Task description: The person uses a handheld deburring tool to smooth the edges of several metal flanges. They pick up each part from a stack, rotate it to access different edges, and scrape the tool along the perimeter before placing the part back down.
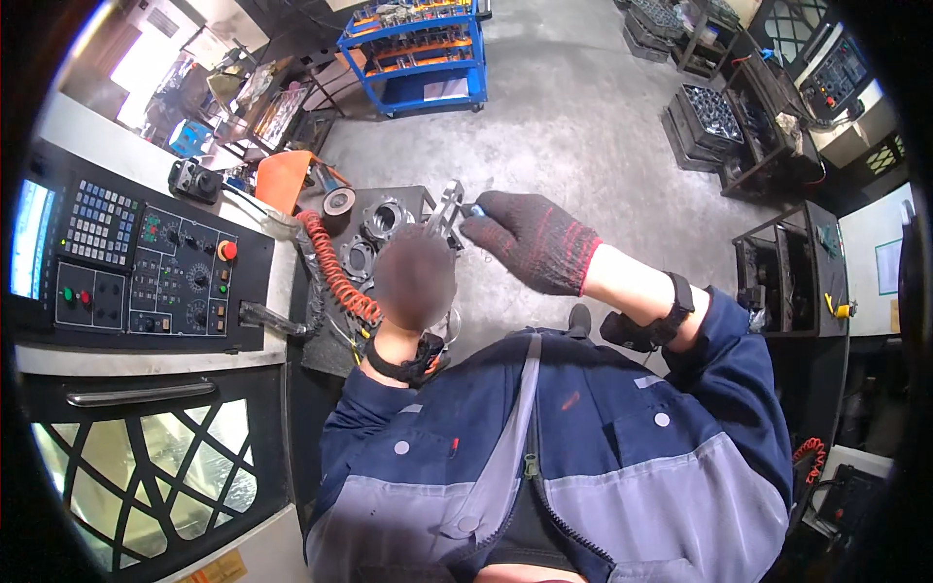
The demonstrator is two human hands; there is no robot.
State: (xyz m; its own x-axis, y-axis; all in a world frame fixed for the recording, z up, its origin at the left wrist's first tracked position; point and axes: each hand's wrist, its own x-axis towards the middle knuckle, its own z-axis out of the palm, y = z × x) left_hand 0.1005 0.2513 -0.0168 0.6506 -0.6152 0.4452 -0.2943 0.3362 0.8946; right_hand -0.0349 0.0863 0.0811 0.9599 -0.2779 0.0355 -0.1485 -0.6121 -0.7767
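I saw the grey machine control panel (146,262) with its knobs and buttons at my left, then the dark worktop (321,340) carrying ring-shaped metal castings (385,220). My right hand (530,241), in a black knit glove, pinched a flat bright metal part (447,216) above them. My left hand (413,277) was blurred; its hold I couldn't tell.

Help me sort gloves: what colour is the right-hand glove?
Black glove with red at the cuff, clearest in the head view.
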